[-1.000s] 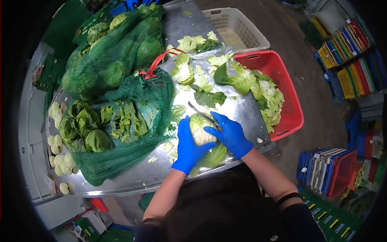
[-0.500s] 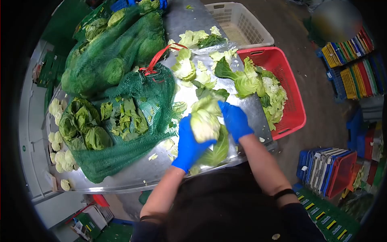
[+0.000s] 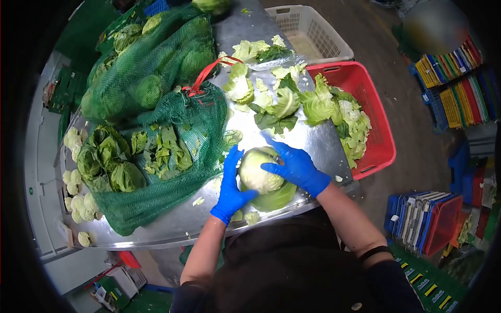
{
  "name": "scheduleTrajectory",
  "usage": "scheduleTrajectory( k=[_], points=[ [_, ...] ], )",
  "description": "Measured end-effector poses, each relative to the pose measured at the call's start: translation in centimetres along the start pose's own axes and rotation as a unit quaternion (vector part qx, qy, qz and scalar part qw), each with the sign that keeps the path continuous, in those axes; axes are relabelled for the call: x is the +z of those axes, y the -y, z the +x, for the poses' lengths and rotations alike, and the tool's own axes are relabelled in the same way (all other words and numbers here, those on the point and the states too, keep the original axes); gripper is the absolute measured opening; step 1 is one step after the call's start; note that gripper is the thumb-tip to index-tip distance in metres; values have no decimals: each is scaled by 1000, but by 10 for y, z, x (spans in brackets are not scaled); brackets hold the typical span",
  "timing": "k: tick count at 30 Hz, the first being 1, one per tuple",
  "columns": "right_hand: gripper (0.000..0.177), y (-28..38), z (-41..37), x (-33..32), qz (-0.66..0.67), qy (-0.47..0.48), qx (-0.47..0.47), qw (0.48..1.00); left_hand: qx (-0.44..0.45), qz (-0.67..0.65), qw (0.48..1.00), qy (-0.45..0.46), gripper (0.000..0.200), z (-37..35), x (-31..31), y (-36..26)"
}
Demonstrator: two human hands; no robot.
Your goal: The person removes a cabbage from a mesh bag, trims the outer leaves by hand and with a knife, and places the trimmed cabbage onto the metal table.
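Note:
A pale, round cabbage [image 3: 255,175] is between my two blue-gloved hands near the front edge of the metal table. Along its left side curves my left hand [image 3: 230,182], thumb by the bottom of the head. My right hand [image 3: 298,166] grips the upper right side, its thumb lying across the cabbage and its fingers at the top. A loose green outer leaf [image 3: 276,198] shows beneath the head. Just beyond my hands lie torn-off leaves [image 3: 284,107] on the table.
Green mesh sacks of cabbages [image 3: 151,73] cover the left of the table [image 3: 167,224]; one opened sack [image 3: 156,195] has leafy heads on it. Stripped cores [image 3: 83,206] line the left edge. At right, a red crate [image 3: 383,125] holds leaves, with a white crate [image 3: 334,41] behind.
The cabbage has come lower, toward the table's front edge. A leaf now lies among the others beyond it. My right hand has shifted onto the cabbage, and my left hand has moved slightly left.

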State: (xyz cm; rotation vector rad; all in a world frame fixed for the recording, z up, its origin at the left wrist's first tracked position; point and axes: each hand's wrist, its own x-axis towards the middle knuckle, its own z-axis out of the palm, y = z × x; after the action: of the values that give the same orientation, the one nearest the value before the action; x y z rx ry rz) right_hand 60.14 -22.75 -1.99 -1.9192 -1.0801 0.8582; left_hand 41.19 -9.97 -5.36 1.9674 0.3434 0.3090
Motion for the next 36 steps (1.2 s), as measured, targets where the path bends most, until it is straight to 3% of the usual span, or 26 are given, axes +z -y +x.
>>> scheduleTrajectory(
  k=[2,3,4,6,7,9,13,16,18,20,21,22,24,25,27,28,30,32,34,36],
  points=[
    [64,-24,1,10,25,-81,-33,996,-91,-146,970,-171,114,-3,12,5],
    [64,-25,0,7,23,-84,-36,996,-133,-206,948,-202,113,2,20,-15],
    [64,-25,-2,6,10,-89,7,996,-130,-206,949,-201,113,9,29,-18],
    [64,-25,-5,4,-3,-94,47,994,-133,31,982,-128,115,24,41,-23],
    [64,-25,-7,1,-59,-90,71,992,-144,63,978,-134,117,34,40,-27],
    [66,-13,-13,-15,-179,-76,76,978,-154,75,978,-121,116,48,39,-27],
    [66,-7,-12,-16,-272,-23,52,961,-155,96,979,-94,112,63,33,-24],
    [67,-17,2,-11,-266,-39,7,963,-140,85,983,-84,108,65,35,-23],
    [61,-18,14,-12,-207,-29,43,977,-179,16,980,-87,104,64,34,-13],
    [59,-27,27,-10,-85,-56,109,989,-171,51,978,-108,103,55,41,-17],
    [64,-23,39,-30,-71,-64,145,985,-118,120,982,-89,105,45,50,-25],
    [62,-38,60,-50,-110,15,187,976,-61,197,976,-65,108,35,48,-29],
    [53,-43,51,-31,-162,-109,82,977,-77,53,993,-74,109,31,41,-17],
    [53,-45,47,-27,-163,-109,80,977,-81,10,995,-60,109,26,35,-11],
    [49,-51,45,-22,-40,-203,114,972,-86,-25,995,-48,110,12,21,-3],
    [41,-99,54,-16,-36,-214,133,967,-79,-31,995,-45,110,3,17,-1],
    [39,-134,48,-15,-54,-236,239,940,-69,-41,996,-46,110,-1,11,3],
    [44,-86,25,-14,-57,-256,210,942,-49,-7,999,-12,110,-3,7,6],
    [52,-33,12,-8,-22,-174,62,983,-34,-6,999,-13,108,9,5,5],
    [57,-8,2,-12,-23,-47,-10,999,-18,-2,1000,-13,107,13,7,-3]
  ],
)
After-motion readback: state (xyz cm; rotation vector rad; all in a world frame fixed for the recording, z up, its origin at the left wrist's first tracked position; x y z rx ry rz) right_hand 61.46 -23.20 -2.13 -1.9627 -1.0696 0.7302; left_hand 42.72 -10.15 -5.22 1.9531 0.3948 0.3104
